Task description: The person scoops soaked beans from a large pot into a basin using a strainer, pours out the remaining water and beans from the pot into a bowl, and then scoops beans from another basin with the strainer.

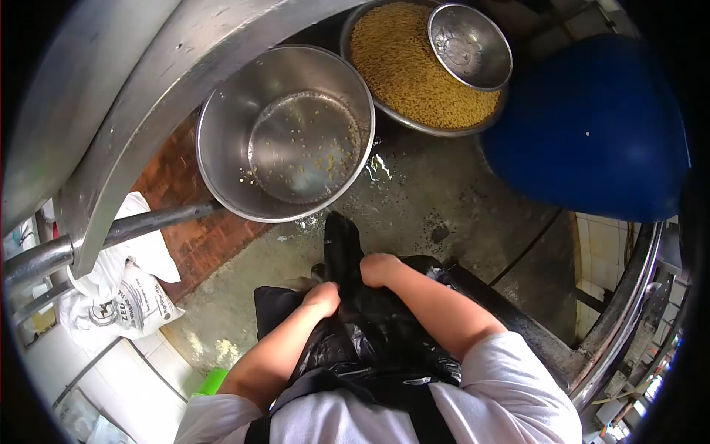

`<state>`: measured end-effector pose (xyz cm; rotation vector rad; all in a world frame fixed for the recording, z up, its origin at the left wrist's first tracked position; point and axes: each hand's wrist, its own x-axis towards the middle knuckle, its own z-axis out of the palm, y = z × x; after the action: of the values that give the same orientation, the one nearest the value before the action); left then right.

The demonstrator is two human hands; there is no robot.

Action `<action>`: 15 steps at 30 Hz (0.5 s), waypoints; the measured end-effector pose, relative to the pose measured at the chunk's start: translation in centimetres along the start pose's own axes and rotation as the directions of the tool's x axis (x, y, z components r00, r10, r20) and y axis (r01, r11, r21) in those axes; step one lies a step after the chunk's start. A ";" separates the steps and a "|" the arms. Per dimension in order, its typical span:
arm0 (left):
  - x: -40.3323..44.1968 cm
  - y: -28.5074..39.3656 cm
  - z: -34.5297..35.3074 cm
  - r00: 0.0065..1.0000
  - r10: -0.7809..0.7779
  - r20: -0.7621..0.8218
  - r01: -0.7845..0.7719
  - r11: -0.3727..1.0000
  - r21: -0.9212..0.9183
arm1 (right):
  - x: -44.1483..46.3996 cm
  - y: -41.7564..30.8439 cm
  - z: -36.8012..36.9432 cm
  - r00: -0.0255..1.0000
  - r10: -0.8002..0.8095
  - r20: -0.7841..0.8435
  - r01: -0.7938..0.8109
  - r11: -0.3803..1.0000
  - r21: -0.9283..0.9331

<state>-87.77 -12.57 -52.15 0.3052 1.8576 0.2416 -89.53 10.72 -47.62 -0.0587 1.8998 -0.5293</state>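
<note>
My left hand [322, 299] is closed at the front of the shiny black apron [362, 333] that I wear. Slightly higher and to its right, my right hand [377, 270] is also closed against the same black material. A narrow black piece [342, 240] sticks out forward between the hands; I cannot tell if it is a fold of the apron or a boot. The fingertips of both hands are turned away from view. Ahead on the wet floor stands a large steel pot [296, 148] with a few yellowish bits on its bottom.
A wide basin of yellow grains [407, 70] stands at the back, a steel bowl [470, 48] resting on the grains. Right of it is a big blue barrel [592, 133]. Metal machinery [140, 96] curves overhead at left, above white sacks [126, 303]. A metal frame [518, 318] runs along the right.
</note>
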 end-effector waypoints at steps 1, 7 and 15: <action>-1.9 1.1 -1.4 1.000 -0.005 -0.002 0.005 1.000 -0.009 | -1.5 -0.3 -0.4 1.000 0.002 0.013 -0.001 1.000 -0.022; -10.3 1.3 -8.8 0.898 -0.086 -0.431 0.064 0.996 -0.067 | -6.3 4.2 -1.5 0.875 0.118 -0.469 -0.073 0.991 0.114; -22.0 -5.0 -10.4 0.840 -0.277 -0.466 0.261 0.960 -0.101 | -21.7 5.1 -1.1 0.829 0.136 -0.543 0.052 0.947 0.316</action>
<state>-91.83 -24.62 -30.83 -0.0545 2.3556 0.1611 -80.98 21.90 -30.33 0.3948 2.3492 -0.8911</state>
